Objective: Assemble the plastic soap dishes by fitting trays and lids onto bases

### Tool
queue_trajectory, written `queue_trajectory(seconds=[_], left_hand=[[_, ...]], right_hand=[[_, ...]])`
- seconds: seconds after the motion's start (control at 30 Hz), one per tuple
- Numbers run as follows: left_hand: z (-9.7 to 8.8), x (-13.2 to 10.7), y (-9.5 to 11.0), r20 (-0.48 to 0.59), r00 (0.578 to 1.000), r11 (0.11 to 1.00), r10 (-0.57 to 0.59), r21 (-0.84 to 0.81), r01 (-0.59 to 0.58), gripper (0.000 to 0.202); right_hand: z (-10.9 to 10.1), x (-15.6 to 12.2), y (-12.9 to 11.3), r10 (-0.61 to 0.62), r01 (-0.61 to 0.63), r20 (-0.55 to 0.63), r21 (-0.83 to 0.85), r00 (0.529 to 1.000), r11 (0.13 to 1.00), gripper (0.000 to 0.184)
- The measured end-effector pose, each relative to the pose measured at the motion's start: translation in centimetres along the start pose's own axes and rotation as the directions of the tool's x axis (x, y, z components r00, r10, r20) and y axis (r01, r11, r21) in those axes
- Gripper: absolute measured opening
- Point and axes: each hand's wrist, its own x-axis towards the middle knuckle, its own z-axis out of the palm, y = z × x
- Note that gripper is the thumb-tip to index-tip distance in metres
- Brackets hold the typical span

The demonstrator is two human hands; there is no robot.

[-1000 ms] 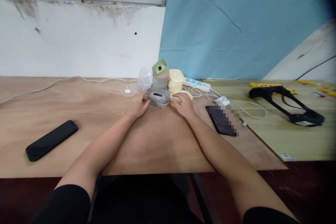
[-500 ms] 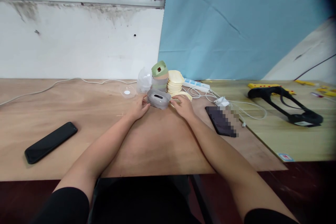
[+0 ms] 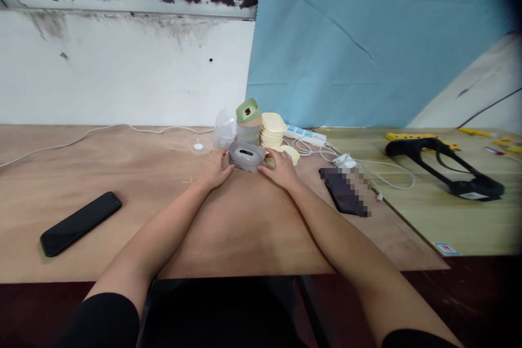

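A grey oval plastic lid (image 3: pixel 246 155) with a slot in its top lies on the wooden table (image 3: pixel 122 174). My left hand (image 3: pixel 215 170) rests against its left side, fingers curled toward it. My right hand (image 3: pixel 279 169) touches its right side, fingers bent and pinched on a small brownish piece beside the lid. Behind the lid stand a stack of grey and tan parts topped by a green lid (image 3: pixel 248 110), a stack of cream-yellow lids (image 3: pixel 272 129) and a clear plastic cup (image 3: pixel 224 127).
A black phone (image 3: pixel 80 223) lies at the left. A second dark phone (image 3: pixel 345 191) lies right of my hands. A white power strip (image 3: pixel 305 134) and cables run behind. A black strap device (image 3: pixel 444 167) sits on the right table. A clear round lid (image 3: pixel 199 145) lies near the cup.
The grey lid has slid a little toward the stacks. My right hand has moved from the cream lid to the grey lid's right side.
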Motion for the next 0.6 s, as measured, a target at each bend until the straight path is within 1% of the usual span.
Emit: queue_trajectory(seconds=[0.07, 0.17, 0.23, 0.3, 0.33, 0.4, 0.43, 0.47, 0.5, 0.53, 0.57, 0.6], left_hand=[[-0.2, 0.0, 0.1, 0.015, 1.000, 1.000, -0.027, -0.002, 0.027, 0.066], [-0.5, 0.0, 0.3, 0.088, 0.996, 0.999, -0.031, -0.022, 0.033, 0.070], [-0.5, -0.1, 0.4, 0.090, 0.995, 0.999, -0.033, -0.023, 0.035, 0.068], [-0.3, -0.1, 0.5, 0.024, 0.998, 0.998, -0.060, -0.026, 0.060, 0.062], [-0.2, -0.1, 0.5, -0.034, 0.997, 0.997, -0.072, -0.040, 0.070, 0.056], [-0.4, 0.1, 0.8, -0.195, 0.979, 0.995, -0.063, -0.084, 0.047, 0.041], [-0.9, 0.4, 1.0, -0.291, 0.956, 0.995, -0.042, -0.100, 0.013, 0.033], [-1.8, 0.7, 1.4, -0.396, 0.918, 0.994, -0.016, -0.109, -0.030, 0.025], [-3.1, 1.2, 1.8, -0.505, 0.863, 0.992, 0.011, -0.104, -0.073, 0.020], [-4.9, 1.7, 2.5, -0.613, 0.789, 0.989, 0.024, -0.098, -0.107, 0.018], [-7.1, 2.2, 3.2, -0.724, 0.690, 0.985, 0.020, -0.104, -0.138, 0.016], [-9.6, 2.6, 4.0, -0.818, 0.576, 0.978, -0.001, -0.120, -0.170, 0.015]], right_hand=[[0.0, 0.0, 0.2, -0.002, 0.002, -0.008, -0.003, 1.000, 1.000, 0.061], [0.2, 0.1, 0.6, 0.000, 0.000, -0.019, -0.008, 1.000, 1.000, 0.057], [0.2, 0.1, 0.9, 0.006, -0.006, -0.025, -0.009, 1.000, 1.000, 0.056], [0.3, 0.2, 1.0, 0.012, -0.013, -0.032, -0.007, 0.999, 1.000, 0.055], [0.3, 0.2, 1.0, 0.015, -0.015, -0.034, -0.005, 0.999, 1.000, 0.055], [0.3, 0.2, 1.0, 0.018, -0.018, -0.035, -0.007, 0.999, 1.000, 0.056], [0.2, 0.2, 1.0, 0.017, -0.017, -0.035, -0.010, 0.999, 1.000, 0.056], [0.2, 0.2, 1.0, 0.015, -0.015, -0.036, -0.012, 0.999, 1.000, 0.056], [0.2, 0.3, 1.0, 0.012, -0.013, -0.039, -0.016, 0.999, 1.000, 0.055], [0.2, 0.3, 1.0, 0.009, -0.010, -0.044, -0.019, 0.999, 1.000, 0.055], [0.2, 0.3, 1.0, 0.008, -0.009, -0.049, -0.023, 0.999, 1.000, 0.055], [0.3, 0.3, 1.0, 0.008, -0.010, -0.056, -0.028, 0.998, 1.000, 0.054]])
